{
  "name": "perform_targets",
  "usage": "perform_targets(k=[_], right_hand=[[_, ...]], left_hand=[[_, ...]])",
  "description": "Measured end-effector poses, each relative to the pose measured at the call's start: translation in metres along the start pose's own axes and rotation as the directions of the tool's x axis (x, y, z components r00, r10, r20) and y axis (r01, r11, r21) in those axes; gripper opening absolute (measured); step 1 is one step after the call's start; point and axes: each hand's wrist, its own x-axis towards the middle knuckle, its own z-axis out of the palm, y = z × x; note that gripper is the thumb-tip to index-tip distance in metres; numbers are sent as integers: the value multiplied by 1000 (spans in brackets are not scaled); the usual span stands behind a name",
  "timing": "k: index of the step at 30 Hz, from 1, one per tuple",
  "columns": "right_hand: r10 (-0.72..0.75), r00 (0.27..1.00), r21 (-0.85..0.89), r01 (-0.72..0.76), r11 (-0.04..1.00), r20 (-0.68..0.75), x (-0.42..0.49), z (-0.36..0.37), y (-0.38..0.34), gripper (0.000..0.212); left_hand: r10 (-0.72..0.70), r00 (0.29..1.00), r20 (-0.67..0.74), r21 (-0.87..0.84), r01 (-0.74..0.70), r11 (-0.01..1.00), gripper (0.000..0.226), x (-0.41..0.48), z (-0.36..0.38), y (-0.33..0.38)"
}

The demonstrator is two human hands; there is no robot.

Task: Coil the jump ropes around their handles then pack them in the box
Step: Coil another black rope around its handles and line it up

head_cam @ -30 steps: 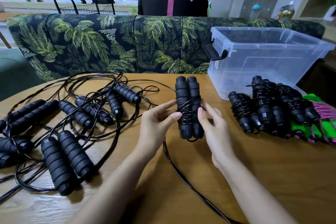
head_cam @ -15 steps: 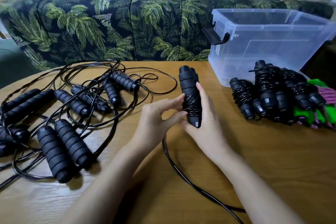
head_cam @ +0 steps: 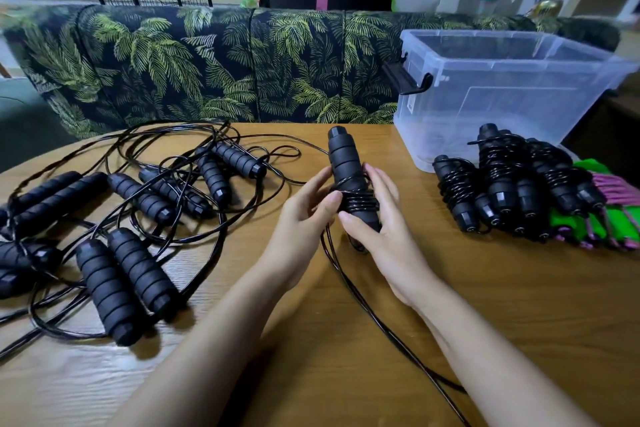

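A pair of black foam jump-rope handles (head_cam: 344,163) stands upright above the table centre, with black cord wound several turns round its middle. My left hand (head_cam: 304,218) holds the bundle from the left, thumb and fingers on the coils. My right hand (head_cam: 377,218) grips it from the right and underneath. The loose cord (head_cam: 377,319) trails from the bundle toward the near edge. A clear plastic box (head_cam: 512,87) sits at the back right.
Several uncoiled black ropes (head_cam: 121,204) lie tangled on the left of the wooden table (head_cam: 519,305). Coiled black bundles (head_cam: 502,184) and green-and-pink ropes (head_cam: 613,218) lie in front of the box. A leaf-print sofa and a seated person are behind.
The handle bundle has been turned in my hands, so one handle now faces me, and more cord sits round its middle. My right hand has shifted from the front to the bundle's right side.
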Motion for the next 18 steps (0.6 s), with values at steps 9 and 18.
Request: perform_targets(k=[9,18], right_hand=[[-39,997,99,32,995,69,3,-9,-20,68],[-53,997,78,49,996,58,6,-20,-19,54]], left_hand=[[189,966,-175,229,-147,962,40,8,-11,30],[65,970,-235,64,-51,997,74,15,-2,24]])
